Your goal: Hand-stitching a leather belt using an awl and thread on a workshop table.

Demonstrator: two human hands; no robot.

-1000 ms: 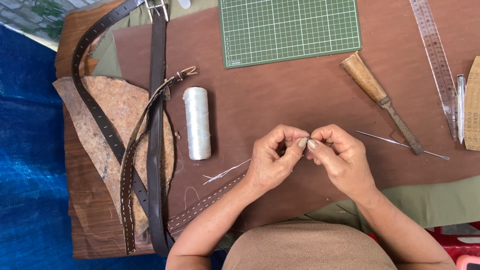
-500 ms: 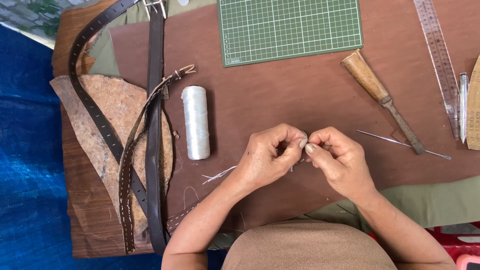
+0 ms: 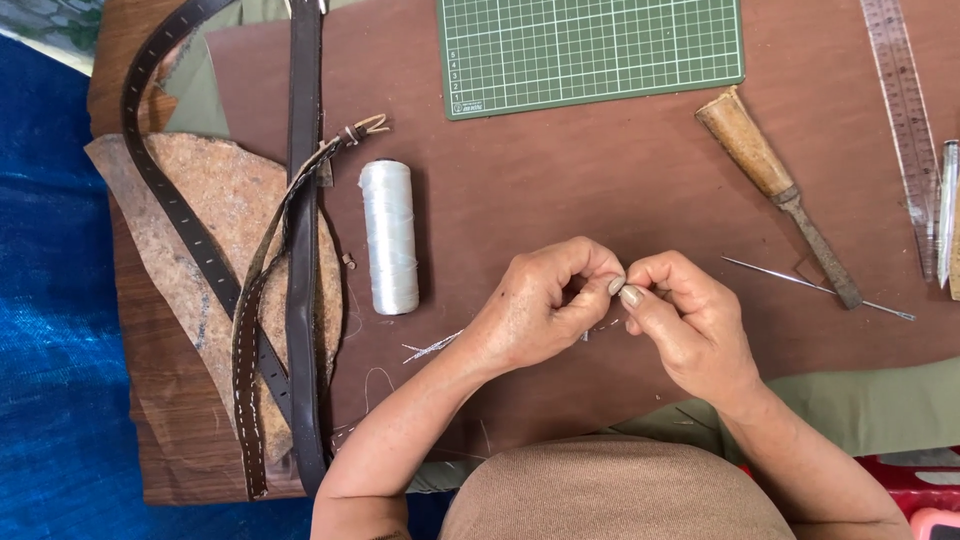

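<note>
View from above my desk point(image 3: 560, 190), a brown wooden top covered in the middle by a dark brown leather sheet; blue cloth point(image 3: 50, 330) lies along its left side. At the far edge sits a green cutting mat point(image 3: 590, 50) with a white grid. To the left, dark leather straps point(image 3: 300, 250) with punched holes and white stitching lie across a rough tan leather scrap point(image 3: 210, 200). A spool of white thread point(image 3: 388, 238) lies on its side just right of the straps. To the right lie a wooden-handled awl point(image 3: 775, 190), a long thin needle point(image 3: 815, 288) touching its metal tip, and a clear ruler point(image 3: 905, 120) at the far right edge.

My left hand point(image 3: 535, 310) and my right hand point(image 3: 690, 320) meet near the middle of the desk, knuckles up, wrists bent inward. The grip of each hand is pinched together, thumb against forefinger, and the two pinches touch tip to tip. What they clamp is too small to see clearly; a thin white thread point(image 3: 432, 348) trails from under my left hand onto the leather sheet, with frayed ends lying left of it. My forearms come in from the near edge, over my tan-covered lap.
</note>
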